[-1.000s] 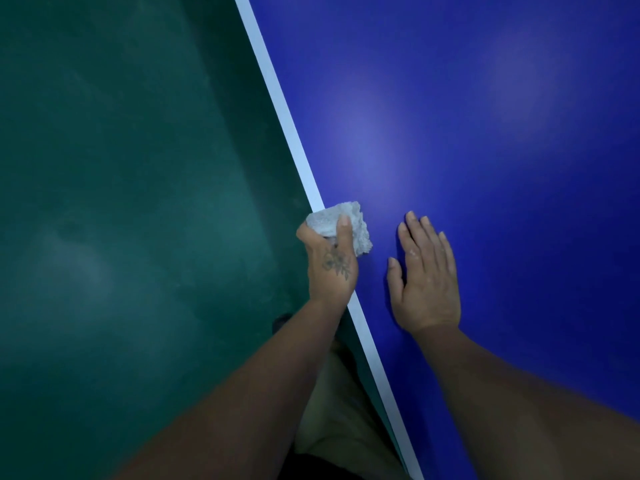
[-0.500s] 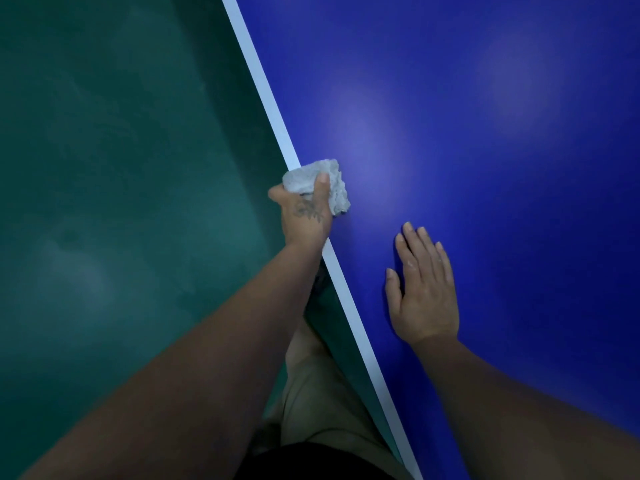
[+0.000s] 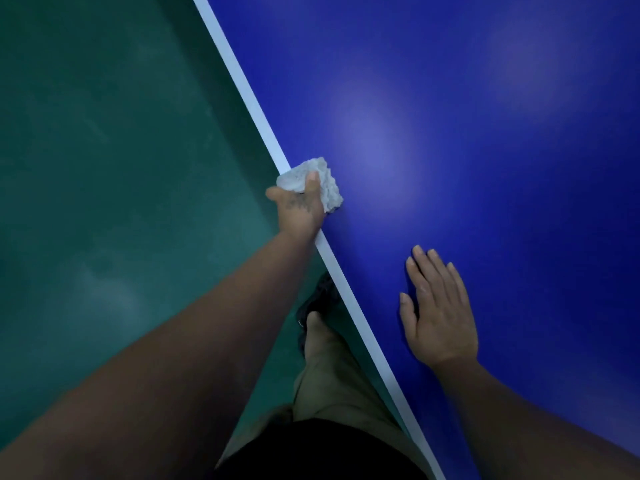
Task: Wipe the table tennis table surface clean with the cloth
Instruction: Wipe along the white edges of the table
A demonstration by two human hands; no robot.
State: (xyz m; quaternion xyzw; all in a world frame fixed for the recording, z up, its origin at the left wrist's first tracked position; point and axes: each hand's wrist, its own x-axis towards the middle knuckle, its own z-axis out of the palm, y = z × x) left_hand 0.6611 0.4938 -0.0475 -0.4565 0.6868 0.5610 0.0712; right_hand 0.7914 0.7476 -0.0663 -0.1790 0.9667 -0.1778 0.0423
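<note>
fingers of the left hand point(image 3: 300, 211) curl round a crumpled, pale grey-white cloth point(image 3: 313, 181), the thumb laid over its top and the rest wrapped under the rim, so the wad is pinched right on the table's border. it sits astride the white painted edge line point(image 3: 242, 84) of the blue table tennis table point(image 3: 467, 140), part on the line, part on the blue just inside it. held that way, i'd say the person means to drag it along the border, cleaning the top and the lip in one pass.

the right hand point(image 3: 438, 317) lies flat on the blue surface nearer the body, fingers straight and close together, gripping nothing. it looks like a prop: weight leans on it while the other arm reaches out.

beyond the cloth the white line runs on, bare, toward the top of the view, so there is free room for the stroke to carry forward. to the right the blue top spreads wide, with only soft glare patches on it. to the left the table ends and the dull green floor point(image 3: 104, 168) lies below; a push too far that way would let the cloth slip off the rim. close under the edge stand a leg in khaki trousers point(image 3: 332, 382) and a dark shoe point(image 3: 320, 296).
</note>
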